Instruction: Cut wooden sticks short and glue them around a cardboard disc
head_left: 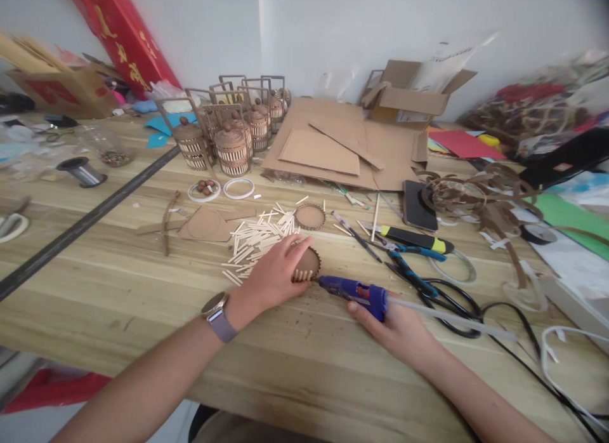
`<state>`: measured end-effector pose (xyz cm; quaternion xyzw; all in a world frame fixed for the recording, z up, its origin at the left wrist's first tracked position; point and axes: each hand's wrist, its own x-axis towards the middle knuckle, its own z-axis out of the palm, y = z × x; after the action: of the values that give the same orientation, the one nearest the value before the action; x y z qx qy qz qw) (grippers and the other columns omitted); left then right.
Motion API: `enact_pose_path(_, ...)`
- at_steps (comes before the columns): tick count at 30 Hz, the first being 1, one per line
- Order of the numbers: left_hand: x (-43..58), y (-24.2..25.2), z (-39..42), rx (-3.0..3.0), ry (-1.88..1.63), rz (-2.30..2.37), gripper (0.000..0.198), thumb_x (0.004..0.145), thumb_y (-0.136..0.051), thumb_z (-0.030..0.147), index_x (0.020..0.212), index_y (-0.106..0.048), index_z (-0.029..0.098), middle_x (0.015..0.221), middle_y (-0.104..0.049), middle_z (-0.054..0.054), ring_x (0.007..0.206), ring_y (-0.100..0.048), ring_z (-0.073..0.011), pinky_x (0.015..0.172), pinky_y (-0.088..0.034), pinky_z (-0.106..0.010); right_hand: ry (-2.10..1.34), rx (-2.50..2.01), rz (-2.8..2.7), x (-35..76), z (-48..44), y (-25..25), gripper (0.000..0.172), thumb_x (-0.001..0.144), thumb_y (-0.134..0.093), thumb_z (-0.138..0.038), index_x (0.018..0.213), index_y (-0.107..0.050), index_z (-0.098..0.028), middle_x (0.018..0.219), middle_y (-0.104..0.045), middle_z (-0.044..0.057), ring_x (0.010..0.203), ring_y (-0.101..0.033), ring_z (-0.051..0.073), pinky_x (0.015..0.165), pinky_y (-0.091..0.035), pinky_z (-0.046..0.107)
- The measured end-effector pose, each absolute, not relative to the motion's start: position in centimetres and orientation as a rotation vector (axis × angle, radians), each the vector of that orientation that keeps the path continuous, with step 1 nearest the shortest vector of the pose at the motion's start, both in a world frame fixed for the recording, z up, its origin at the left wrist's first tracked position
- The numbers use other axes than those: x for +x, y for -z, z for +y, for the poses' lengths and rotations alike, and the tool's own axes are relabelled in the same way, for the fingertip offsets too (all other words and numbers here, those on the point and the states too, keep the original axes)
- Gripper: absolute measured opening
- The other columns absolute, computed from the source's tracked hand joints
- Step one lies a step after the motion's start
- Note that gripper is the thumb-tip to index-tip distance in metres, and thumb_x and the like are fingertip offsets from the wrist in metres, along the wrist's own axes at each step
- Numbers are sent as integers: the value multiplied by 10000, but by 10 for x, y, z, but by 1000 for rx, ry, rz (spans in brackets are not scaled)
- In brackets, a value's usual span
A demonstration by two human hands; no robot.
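My left hand [271,268] is closed around the near left edge of a small round cardboard base [309,261] with a dark scalloped rim. Several short pale sticks stand upright along its near side. A blue hot glue gun [354,292] is in my right hand [404,332], a long clear glue stick [447,315] running out of its back. The gun's nozzle points left, at or very near the base's lower right rim. Beyond my left hand lies a loose pile of short wooden sticks [259,237]. A second round base [310,216] rests behind the first.
Several lidded miniature baskets [231,152] with tall handles stand at the back, beside flat cardboard sheets [318,152]. To the right lie a utility knife [416,238], large black scissors [447,303], a phone [419,205] and coiled brown strips [457,195]. A dark bar [95,219] crosses the left side.
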<state>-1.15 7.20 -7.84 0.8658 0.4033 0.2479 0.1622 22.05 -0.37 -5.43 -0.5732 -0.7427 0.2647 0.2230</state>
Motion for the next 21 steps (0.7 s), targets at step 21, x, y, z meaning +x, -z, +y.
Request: enact_pose_path(21, -39, 60, 88, 2534, -932, 1532, 271, 960, -458, 320, 1138, -605, 180, 1113, -652, -106, 1069, -585, -269, 946, -474, -438, -1630, -1338, -715, 241, 18, 49, 247, 776, -694, -416, 880, -729, -194, 897, -749, 85, 804, -698, 198, 773, -584, 301)
